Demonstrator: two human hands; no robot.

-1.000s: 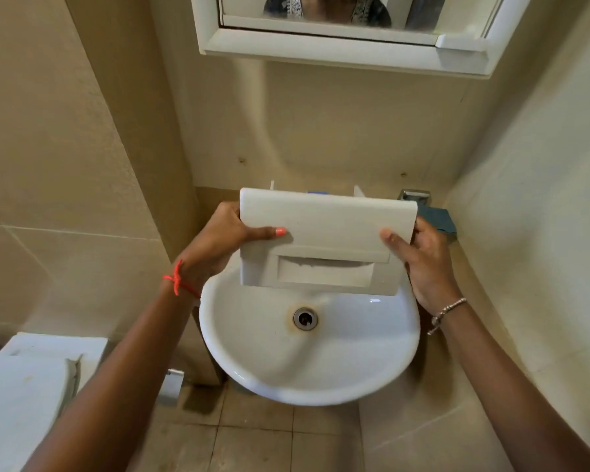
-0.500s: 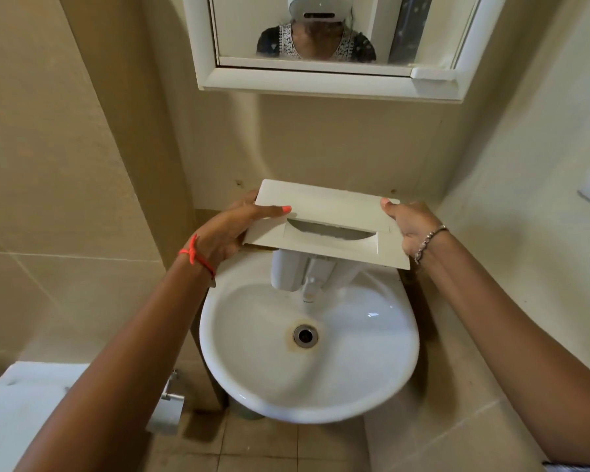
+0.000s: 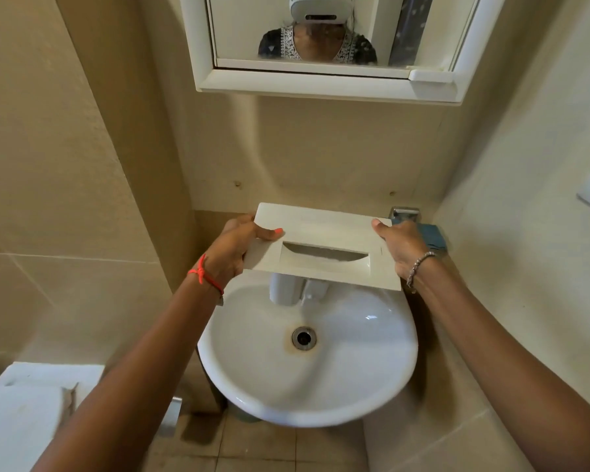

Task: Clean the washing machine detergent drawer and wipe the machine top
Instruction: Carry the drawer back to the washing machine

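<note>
The white detergent drawer [image 3: 324, 233] hangs above the back of the round white sink [image 3: 382, 379], its front panel with the recessed handle turned up toward me. The drawer's body points down into the basin, mostly hidden under the panel. My left hand [image 3: 235, 250] grips the panel's left end, thumb on top. My right hand [image 3: 401, 248] grips the right end. The washing machine is out of view.
A mirror cabinet [image 3: 321, 83] hangs on the wall above the sink. A blue cloth or sponge [image 3: 431, 235] lies on a chrome holder at the right wall. A toilet [image 3: 17, 420] and a paper holder [image 3: 171, 417] stand low at the left. Beige tiled walls close in on both sides.
The drawer has tipped from its front panel facing me upright to lying nearly flat, face up, body hanging into the sink. My view has lifted, showing more of the mirror.
</note>
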